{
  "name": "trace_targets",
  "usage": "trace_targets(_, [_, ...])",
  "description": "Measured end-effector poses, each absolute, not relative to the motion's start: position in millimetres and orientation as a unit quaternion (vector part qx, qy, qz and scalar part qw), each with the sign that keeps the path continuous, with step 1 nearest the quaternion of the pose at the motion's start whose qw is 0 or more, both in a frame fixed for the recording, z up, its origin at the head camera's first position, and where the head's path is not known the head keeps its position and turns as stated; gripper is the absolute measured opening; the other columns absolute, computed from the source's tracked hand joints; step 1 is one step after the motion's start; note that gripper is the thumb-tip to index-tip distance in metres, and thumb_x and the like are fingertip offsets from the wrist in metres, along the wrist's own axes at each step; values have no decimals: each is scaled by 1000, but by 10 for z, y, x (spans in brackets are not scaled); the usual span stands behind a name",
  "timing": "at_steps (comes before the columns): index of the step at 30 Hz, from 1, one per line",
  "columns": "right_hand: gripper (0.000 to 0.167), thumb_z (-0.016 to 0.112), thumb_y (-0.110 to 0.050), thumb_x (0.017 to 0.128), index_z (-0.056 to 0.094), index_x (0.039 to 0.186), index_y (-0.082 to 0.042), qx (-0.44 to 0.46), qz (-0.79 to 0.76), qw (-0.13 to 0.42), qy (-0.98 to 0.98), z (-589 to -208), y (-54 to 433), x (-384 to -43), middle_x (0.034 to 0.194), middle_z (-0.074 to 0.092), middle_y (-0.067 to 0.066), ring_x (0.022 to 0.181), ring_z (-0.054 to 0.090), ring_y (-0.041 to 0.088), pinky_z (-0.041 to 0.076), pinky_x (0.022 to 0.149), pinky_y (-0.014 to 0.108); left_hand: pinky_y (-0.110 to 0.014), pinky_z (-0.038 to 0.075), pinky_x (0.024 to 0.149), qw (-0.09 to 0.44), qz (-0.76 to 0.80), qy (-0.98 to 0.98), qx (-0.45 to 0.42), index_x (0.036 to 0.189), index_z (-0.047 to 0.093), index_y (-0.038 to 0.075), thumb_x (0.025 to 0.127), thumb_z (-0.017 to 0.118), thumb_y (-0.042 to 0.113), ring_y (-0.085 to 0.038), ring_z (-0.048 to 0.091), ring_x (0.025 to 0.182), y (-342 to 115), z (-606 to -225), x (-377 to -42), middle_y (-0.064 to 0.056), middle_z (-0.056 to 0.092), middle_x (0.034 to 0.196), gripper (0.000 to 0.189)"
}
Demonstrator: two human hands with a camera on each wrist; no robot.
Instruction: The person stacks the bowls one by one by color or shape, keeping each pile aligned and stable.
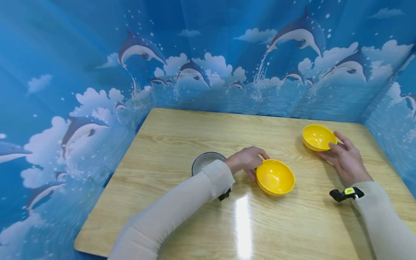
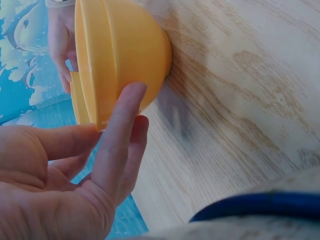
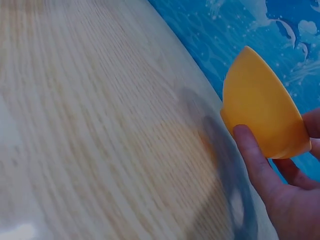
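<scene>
My left hand (image 1: pixel 248 159) pinches the rim of a glossy yellow bowl (image 1: pixel 275 177) near the middle of the table. In the left wrist view, the thumb is at that bowl's (image 2: pixel 132 45) rim and the fingers lie along its outer wall, which has a raised line around it. Farther right and back, my right hand (image 1: pixel 349 160) grips a second yellow bowl (image 1: pixel 318 137) by its near right side. The right wrist view shows this bowl (image 3: pixel 262 105) tilted, with fingers under and beside it, off the tabletop.
A grey speckled bowl (image 1: pixel 204 159) with a dark rim stands left of my left hand, partly hidden by the sleeve (image 1: pixel 185 198). Everything is over a wood-grain table (image 1: pixel 156 144). A blue dolphin-print curtain (image 1: pixel 211 54) hangs around its back and sides.
</scene>
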State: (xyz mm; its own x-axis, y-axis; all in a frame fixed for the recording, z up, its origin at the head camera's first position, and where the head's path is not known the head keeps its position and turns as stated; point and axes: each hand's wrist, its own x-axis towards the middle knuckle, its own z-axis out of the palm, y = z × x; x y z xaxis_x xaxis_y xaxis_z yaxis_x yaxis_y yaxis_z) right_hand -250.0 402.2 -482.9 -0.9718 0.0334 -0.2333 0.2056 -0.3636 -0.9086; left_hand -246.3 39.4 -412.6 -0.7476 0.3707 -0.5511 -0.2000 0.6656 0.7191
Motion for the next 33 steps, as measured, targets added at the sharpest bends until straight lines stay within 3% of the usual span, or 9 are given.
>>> trace_targets(9, [80, 57, -7, 113, 16, 176, -30, 36, -809, 82, 581, -4751, 3886, -2401, 138, 49, -4, 114, 69, 5, 68, 93, 34, -35, 69, 68, 350, 414, 839, 51, 130, 75, 18, 109, 57, 1, -21, 69, 80, 386, -4145, -2457, -2, 69, 109, 33])
trace_targets(21, [69, 52, -4, 114, 25, 174, -25, -15, -798, 105, 593, -4591, 3660, -2238, 144, 47, -2, 117, 70, 8, 68, 94, 41, -36, 70, 72, 356, 414, 837, 44, 131, 74, 18, 109, 58, 2, -20, 68, 82, 388, -4138, -2467, -2, 68, 106, 31])
trace_targets(33, [66, 52, -9, 115, 26, 174, -25, -38, -751, 126, 647, -4524, 3546, -2101, 145, 51, -10, 118, 71, 4, 68, 93, 38, -36, 70, 72, 359, 415, 835, 45, 131, 73, 18, 110, 57, 3, -20, 68, 81, 373, -4156, -2484, -4, 69, 104, 30])
